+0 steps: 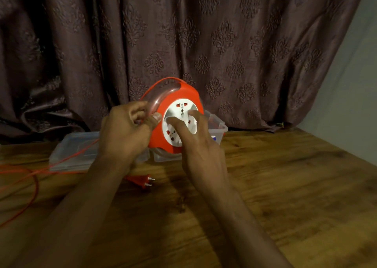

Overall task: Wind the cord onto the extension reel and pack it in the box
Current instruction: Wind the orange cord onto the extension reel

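The orange extension reel (177, 96) with a white socket face (182, 112) is held upright above the wooden table. My left hand (126, 131) grips its clear handle on the left side. My right hand (195, 141) rests its fingers on the white socket disc. The thin orange cord (30, 174) trails from the reel over the table to the left, in loose loops. Its orange plug (142, 181) lies on the table below my left wrist. The clear plastic box (218, 127) stands behind the reel, mostly hidden by it.
A clear plastic lid (71, 153) lies flat to the left of the box, with the cord running across it. A dark patterned curtain (183, 43) hangs behind the table. A pale wall (350, 96) stands at the right.
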